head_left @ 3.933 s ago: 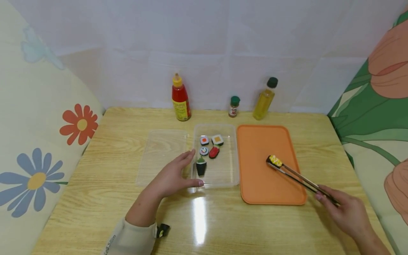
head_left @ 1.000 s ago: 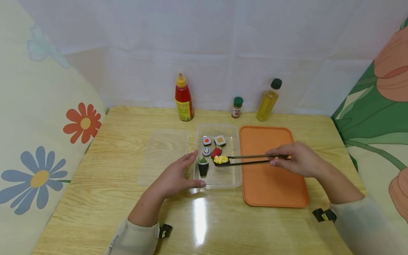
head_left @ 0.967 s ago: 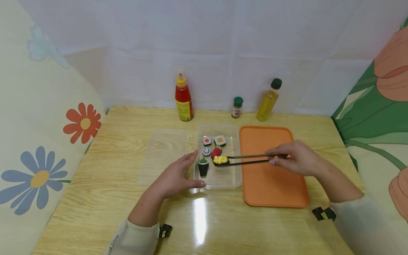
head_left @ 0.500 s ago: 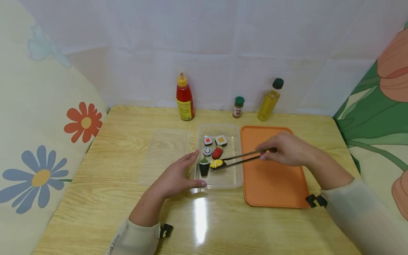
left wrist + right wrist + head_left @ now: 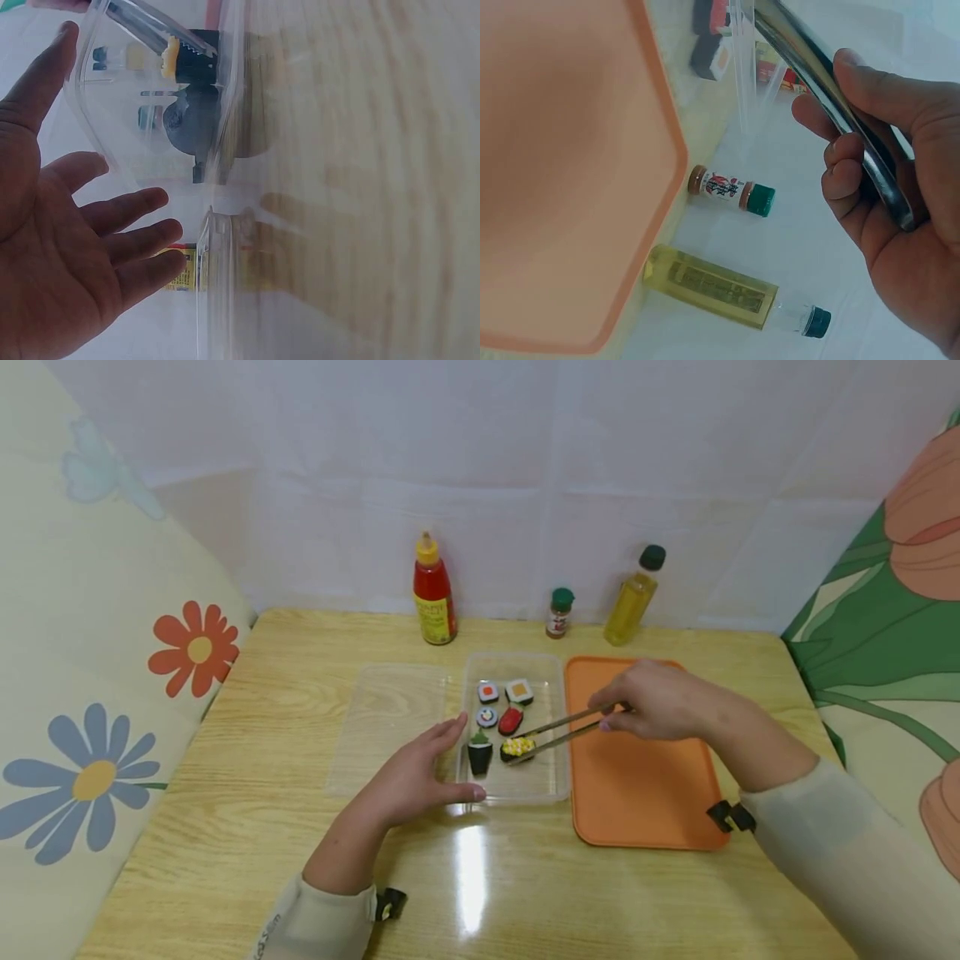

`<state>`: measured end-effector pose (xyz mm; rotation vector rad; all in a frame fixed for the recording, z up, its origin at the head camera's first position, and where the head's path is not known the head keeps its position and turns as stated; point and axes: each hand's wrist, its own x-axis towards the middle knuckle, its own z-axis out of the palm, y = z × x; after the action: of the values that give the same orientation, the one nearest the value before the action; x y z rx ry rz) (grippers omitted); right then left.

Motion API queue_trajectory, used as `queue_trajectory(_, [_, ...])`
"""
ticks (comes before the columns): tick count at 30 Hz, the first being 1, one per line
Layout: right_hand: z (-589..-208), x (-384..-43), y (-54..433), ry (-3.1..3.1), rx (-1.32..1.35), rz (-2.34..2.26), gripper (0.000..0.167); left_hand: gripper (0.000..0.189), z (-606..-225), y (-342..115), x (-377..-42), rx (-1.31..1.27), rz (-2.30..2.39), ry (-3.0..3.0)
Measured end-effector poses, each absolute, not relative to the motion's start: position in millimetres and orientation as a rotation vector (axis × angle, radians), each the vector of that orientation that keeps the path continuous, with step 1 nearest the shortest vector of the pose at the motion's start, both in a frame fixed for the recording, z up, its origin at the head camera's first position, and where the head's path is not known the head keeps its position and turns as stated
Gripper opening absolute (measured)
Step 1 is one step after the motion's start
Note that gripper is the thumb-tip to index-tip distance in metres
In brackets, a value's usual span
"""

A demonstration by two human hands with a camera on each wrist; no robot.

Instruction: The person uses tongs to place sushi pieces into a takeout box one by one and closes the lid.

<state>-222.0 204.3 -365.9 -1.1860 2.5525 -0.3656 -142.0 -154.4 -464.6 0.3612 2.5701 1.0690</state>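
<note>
My right hand (image 5: 652,700) grips metal tongs (image 5: 558,739), which reach left over the clear plastic box (image 5: 551,785). Their tips lie at either side of the corn-topped sushi (image 5: 517,748), low in the box; whether they still squeeze it I cannot tell. Beside it sit a tall black sushi piece with a green top (image 5: 480,756), a red-topped sushi (image 5: 511,720) and several rolls, one with an orange middle (image 5: 519,692). At the box's left wall is my left hand (image 5: 412,781), fingers spread and thumb at the near corner; the left wrist view shows its palm (image 5: 60,247) facing the box.
An orange tray (image 5: 645,810) lies right of the box, under my right hand. Left of the box is a clear lid (image 5: 386,710). Along the back stand a red sauce bottle (image 5: 433,597), a small spice jar (image 5: 558,614) and an oil bottle (image 5: 632,606).
The tongs have carried the corn-topped sushi from the orange tray leftward into the box. Lately the right hand has shifted left and away, and the tips have spread slightly. The left hand stays put.
</note>
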Motion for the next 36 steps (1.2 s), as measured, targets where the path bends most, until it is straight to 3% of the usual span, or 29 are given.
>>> queue_trajectory(36, [-370, -202, 248, 2.672, -1.251, -0.602, 0.029, 0.116, -461, -153, -141, 0.35, 1.047, 2.581])
